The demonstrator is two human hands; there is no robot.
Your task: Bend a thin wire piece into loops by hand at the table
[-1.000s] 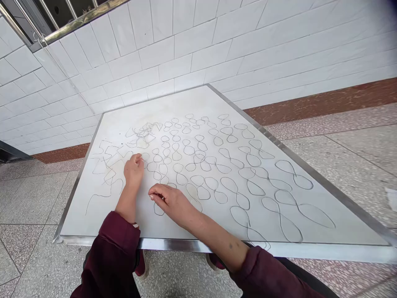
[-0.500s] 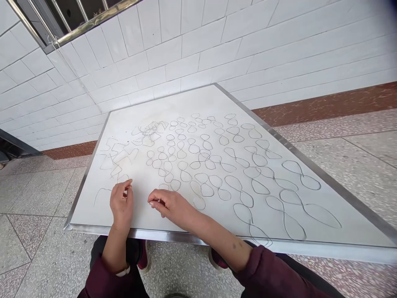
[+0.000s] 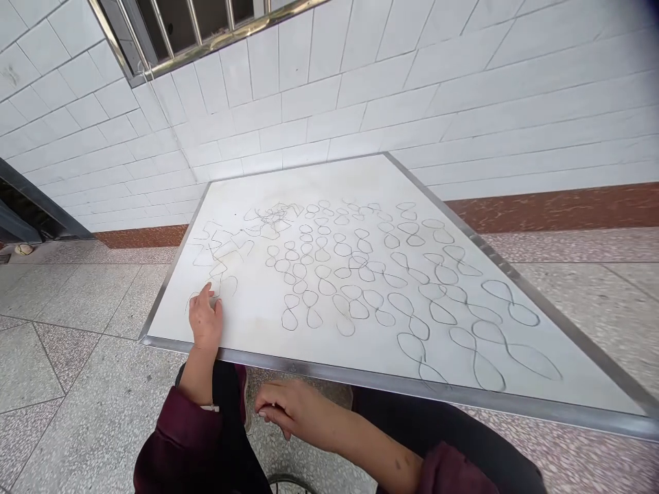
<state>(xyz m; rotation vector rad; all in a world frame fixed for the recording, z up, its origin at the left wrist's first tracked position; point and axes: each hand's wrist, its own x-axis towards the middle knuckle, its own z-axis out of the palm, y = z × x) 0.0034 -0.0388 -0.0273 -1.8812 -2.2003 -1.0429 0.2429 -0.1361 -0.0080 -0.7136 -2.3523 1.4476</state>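
Observation:
My left hand [image 3: 204, 321] is over the near left part of the white table [image 3: 257, 339], fingers apart, with no wire visible between them. It is nearest to a thin bent wire [image 3: 231, 278] and other loose wire pieces [image 3: 219, 250]. Below the table's front edge, above my lap, hangs my right hand [image 3: 288, 408]. Its fingers are curled in; whatever they may hold is hidden. Many wires twisted into figure-eight loops [image 3: 401, 309] lie spread over the middle and right of the table, smaller toward the left, larger toward the right.
A tangled heap of wires [image 3: 278, 214] lies at the back left of the table. The metal edging [image 3: 329, 374] runs along the table's border. Behind stands a white tiled wall [image 3: 309, 110] with a barred window [image 3: 195, 27]. My knees are under the front edge.
My right hand has drawn back from above the table to below its front edge. My left hand has opened its fingers more, near the bent wires. The view has shifted left.

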